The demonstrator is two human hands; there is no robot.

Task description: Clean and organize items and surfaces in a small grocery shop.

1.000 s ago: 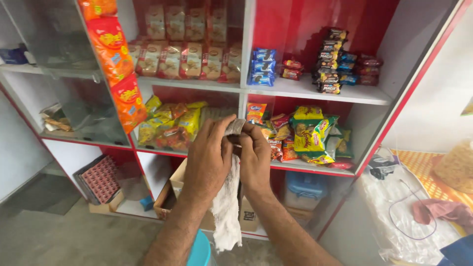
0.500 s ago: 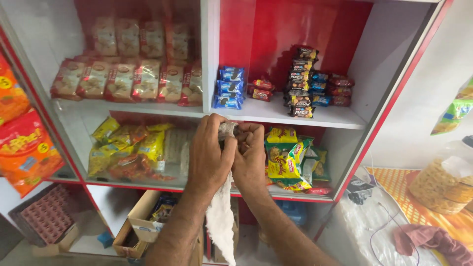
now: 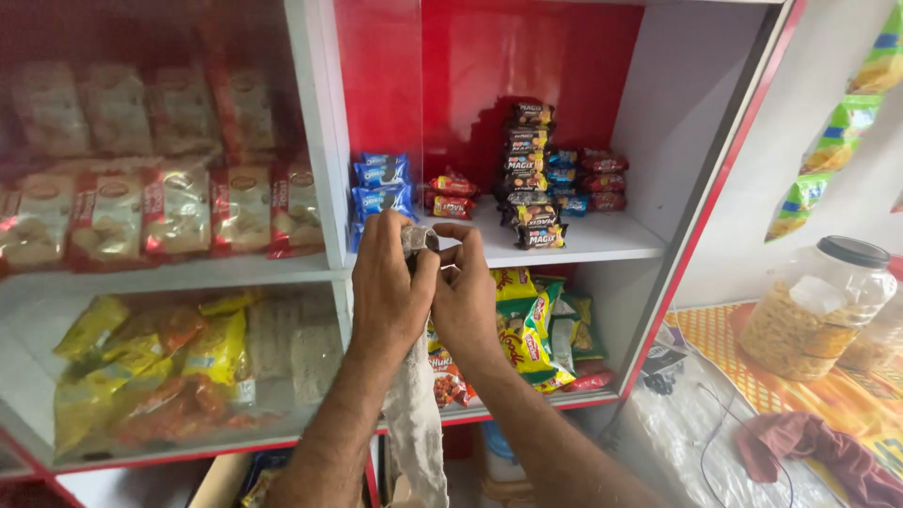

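Both my hands are raised in front of a red and white shelf unit (image 3: 324, 141). My left hand (image 3: 390, 282) is closed around the top of a grey-white cloth (image 3: 416, 423) that hangs down between my forearms. My right hand (image 3: 466, 296) pinches the same cloth's upper end beside the left hand's fingers. Just behind the hands, on the upper right shelf (image 3: 602, 246), stand blue biscuit packs (image 3: 381, 188), small red packs (image 3: 453, 196) and a stack of dark packs (image 3: 531, 174).
Red and clear snack bags (image 3: 179, 202) fill the upper left shelf behind glass; yellow bags (image 3: 150, 362) lie below. Yellow and green packs (image 3: 536, 325) sit on the lower right shelf. A clear jar with a black lid (image 3: 818, 310) and a maroon cloth (image 3: 818, 447) rest on a counter at right.
The view has swung right and upward, so the shelves slid left. Both hands stay together on the cloth, now level with the upper shelf's edge.
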